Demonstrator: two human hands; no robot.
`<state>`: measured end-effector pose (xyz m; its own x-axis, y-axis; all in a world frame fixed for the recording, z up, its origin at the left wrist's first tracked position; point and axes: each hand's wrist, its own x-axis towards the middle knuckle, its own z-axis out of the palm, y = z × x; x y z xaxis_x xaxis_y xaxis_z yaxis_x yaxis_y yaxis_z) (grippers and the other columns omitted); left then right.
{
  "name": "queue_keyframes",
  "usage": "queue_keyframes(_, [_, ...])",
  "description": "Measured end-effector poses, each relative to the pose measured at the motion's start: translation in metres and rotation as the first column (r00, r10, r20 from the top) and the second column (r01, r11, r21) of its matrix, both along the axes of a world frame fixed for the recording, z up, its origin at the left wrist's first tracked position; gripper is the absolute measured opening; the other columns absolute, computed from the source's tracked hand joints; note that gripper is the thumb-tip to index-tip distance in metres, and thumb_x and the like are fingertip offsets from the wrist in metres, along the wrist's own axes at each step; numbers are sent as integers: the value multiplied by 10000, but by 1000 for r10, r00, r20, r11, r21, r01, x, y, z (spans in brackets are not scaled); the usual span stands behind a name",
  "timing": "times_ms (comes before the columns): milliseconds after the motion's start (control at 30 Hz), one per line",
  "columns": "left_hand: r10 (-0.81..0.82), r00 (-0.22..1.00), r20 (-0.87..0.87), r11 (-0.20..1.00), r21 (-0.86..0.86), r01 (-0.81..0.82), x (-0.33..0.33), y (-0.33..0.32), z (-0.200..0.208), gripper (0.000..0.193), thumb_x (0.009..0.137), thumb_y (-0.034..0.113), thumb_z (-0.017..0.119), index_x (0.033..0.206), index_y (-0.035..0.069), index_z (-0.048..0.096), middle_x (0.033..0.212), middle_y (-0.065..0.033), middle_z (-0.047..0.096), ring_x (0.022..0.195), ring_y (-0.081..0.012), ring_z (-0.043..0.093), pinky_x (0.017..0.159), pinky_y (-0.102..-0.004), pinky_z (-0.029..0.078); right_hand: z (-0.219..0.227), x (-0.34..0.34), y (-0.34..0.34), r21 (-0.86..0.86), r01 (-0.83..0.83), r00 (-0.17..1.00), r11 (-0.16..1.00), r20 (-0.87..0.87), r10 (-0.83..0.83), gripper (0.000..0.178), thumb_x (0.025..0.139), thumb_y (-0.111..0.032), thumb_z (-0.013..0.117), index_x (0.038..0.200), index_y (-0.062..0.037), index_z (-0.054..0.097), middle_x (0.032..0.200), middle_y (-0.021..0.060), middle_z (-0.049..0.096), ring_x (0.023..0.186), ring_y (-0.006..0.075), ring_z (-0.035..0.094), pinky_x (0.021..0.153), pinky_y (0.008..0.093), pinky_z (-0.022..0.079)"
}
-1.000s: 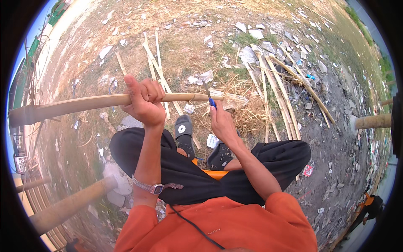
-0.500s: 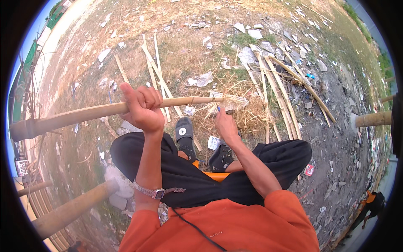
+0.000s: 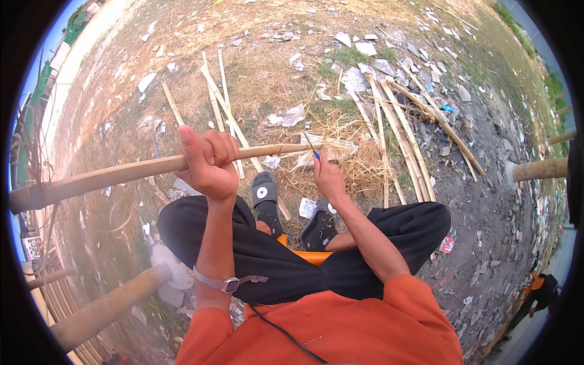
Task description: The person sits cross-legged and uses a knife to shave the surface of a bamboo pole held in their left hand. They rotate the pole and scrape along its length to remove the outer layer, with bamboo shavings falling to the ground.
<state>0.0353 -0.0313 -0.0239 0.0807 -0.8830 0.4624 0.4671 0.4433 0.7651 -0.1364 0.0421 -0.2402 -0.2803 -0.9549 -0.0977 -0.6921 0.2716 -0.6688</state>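
A long bamboo pole lies crosswise in front of me, its thick end at far left and its thin end over the straw-coloured shavings. My left hand is wrapped round the pole, thumb sticking up. My right hand is closed on a small knife with a blue handle and a thin dark blade. The blade crosses the pole close to its thin end; whether the edge bites into it, I cannot tell. Thin pale fibres fray out at that tip.
Split bamboo strips lie on the ground ahead right, others ahead left. White broken pieces litter the soil. Thick bamboo posts stand at left and right. My sandalled feet rest below the pole. Another person is far right.
The pole's thick end has dropped slightly and shifted left. The knife blade now leans further to the left. Both hands keep their hold.
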Motion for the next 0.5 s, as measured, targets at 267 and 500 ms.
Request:
queue_keyframes(267, [-125, 991, 51, 992, -25, 126, 7, 4, -2, 462, 974, 341, 311, 567, 136, 240, 440, 26, 185, 370, -84, 130, 361, -268, 156, -13, -18, -12, 178, 67, 991, 982, -127, -45, 233, 894, -184, 384, 1019, -11, 478, 742, 254, 602, 727, 425, 602, 629, 505, 484])
queue_keyframes(500, [-319, 948, -1, 941, -121, 317, 2, 4, -5, 435, 980, 268, 293, 576, 107, 270, 422, 9, 223, 347, -89, 161, 339, -263, 167, -75, -48, -3, 224, 54, 976, 973, -219, -4, 232, 895, -263, 416, 1003, -65, 468, 709, 253, 595, 690, 426, 601, 645, 515, 479])
